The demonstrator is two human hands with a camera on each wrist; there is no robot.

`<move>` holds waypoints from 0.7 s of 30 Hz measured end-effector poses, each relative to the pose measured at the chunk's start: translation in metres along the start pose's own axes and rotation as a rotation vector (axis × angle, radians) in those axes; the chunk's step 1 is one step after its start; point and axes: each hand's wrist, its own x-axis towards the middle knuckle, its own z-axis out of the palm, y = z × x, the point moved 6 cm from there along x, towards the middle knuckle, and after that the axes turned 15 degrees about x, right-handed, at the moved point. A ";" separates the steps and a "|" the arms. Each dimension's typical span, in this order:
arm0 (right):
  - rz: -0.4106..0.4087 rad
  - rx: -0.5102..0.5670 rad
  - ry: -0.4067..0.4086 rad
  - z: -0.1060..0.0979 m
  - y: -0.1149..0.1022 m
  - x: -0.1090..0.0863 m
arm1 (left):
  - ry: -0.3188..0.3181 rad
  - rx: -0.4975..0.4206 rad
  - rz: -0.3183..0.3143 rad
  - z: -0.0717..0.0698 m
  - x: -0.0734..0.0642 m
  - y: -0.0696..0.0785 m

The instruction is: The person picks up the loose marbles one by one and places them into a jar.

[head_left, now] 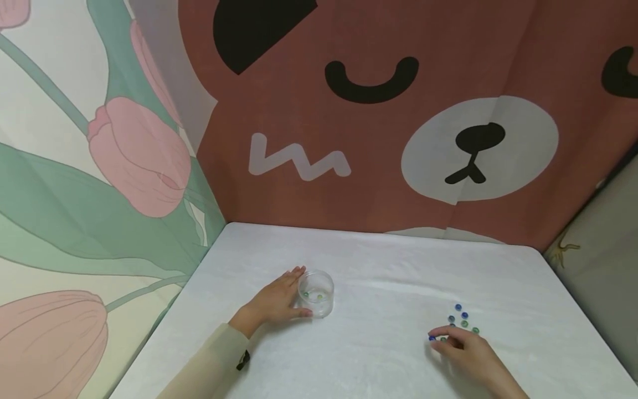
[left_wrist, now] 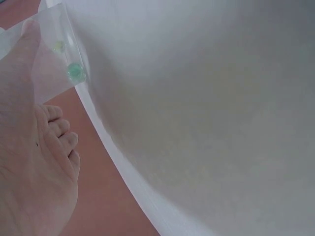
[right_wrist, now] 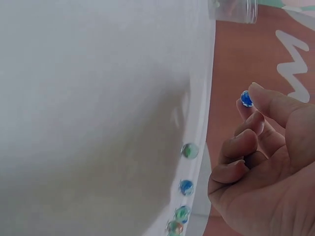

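Observation:
A clear round plastic jar (head_left: 324, 307) stands on the white table with a couple of marbles in its bottom, one green marble (left_wrist: 75, 72) and one yellowish marble (left_wrist: 59, 46). My left hand (head_left: 276, 299) holds the jar from its left side, thumb at the near wall and fingers at the far wall. Between thumb and index finger, my right hand (head_left: 466, 352) pinches a blue marble (right_wrist: 246, 99). Beside and beyond that hand lie several loose glass marbles, blue and green, among them a blue marble (head_left: 458, 307) and a green marble (head_left: 476, 331).
The white tablecloth (head_left: 379, 349) has slight creases toward the back. A brown bear-face hanging (head_left: 369, 138) rises behind the table, and a tulip-print cloth (head_left: 139, 160) hangs at the left.

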 end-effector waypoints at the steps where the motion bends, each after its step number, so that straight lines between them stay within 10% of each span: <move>1: -0.026 0.007 -0.002 0.002 -0.004 0.001 | 0.006 -0.003 0.004 0.000 0.000 0.000; 21: -0.181 0.064 -0.023 0.034 -0.049 0.019 | 0.004 0.019 0.020 -0.001 0.000 0.001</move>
